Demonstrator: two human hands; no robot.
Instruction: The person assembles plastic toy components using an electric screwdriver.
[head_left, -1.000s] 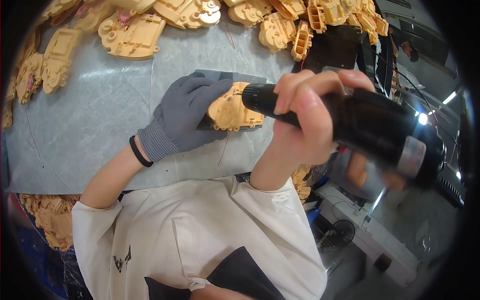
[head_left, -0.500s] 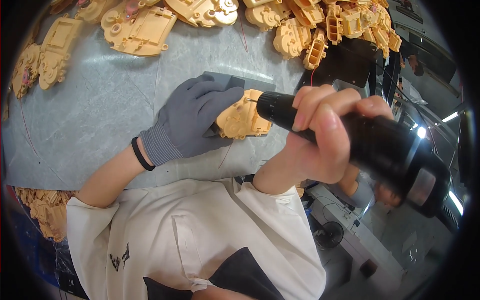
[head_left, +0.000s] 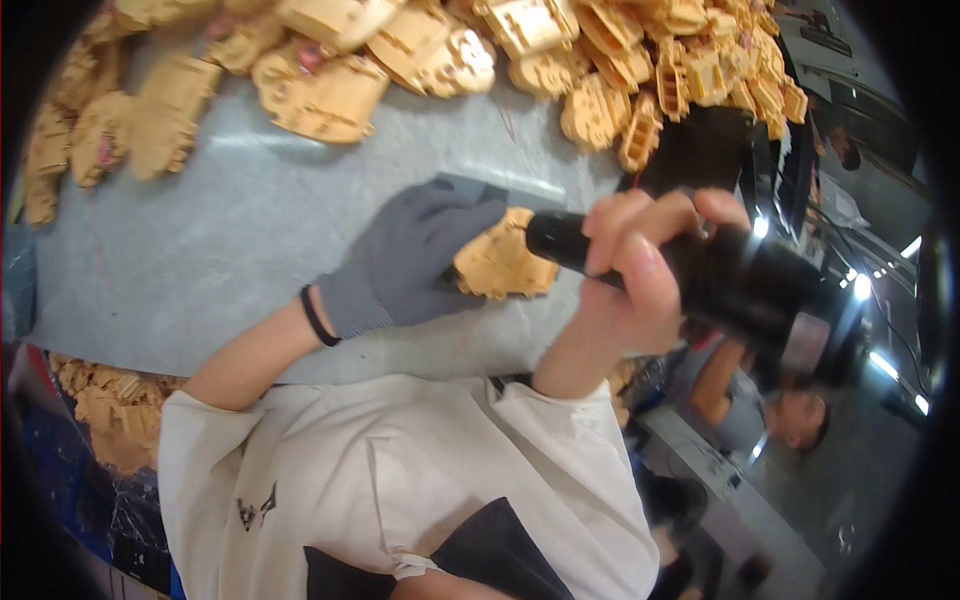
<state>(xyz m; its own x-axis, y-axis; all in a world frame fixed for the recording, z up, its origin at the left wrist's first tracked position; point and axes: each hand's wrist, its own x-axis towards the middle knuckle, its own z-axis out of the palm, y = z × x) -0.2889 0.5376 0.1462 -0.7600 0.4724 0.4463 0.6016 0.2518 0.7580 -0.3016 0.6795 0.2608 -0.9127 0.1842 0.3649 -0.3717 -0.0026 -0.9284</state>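
My left hand (head_left: 400,258), in a grey knit glove, is closed on a yellow plastic housing (head_left: 507,262) and holds it against a dark grey block (head_left: 470,188) on the table. Wrapped in the bare fingers of my right hand (head_left: 640,265) is a black electric screwdriver (head_left: 740,290). The tool slants down to the left, its nose at the upper right part of the housing. Blur hides whether the bit touches a screw there.
Loose yellow housings (head_left: 325,95) lie along the far side of the grey table (head_left: 250,220), heaped highest at the far right (head_left: 690,60). More yellow parts (head_left: 115,410) fill a container at the lower left. Another person (head_left: 735,390) is at the right, beyond the screwdriver.
The whole view has shifted, so the table and parts appear lower and further right. Both hands keep their holds, and the screwdriver nose stays at the housing.
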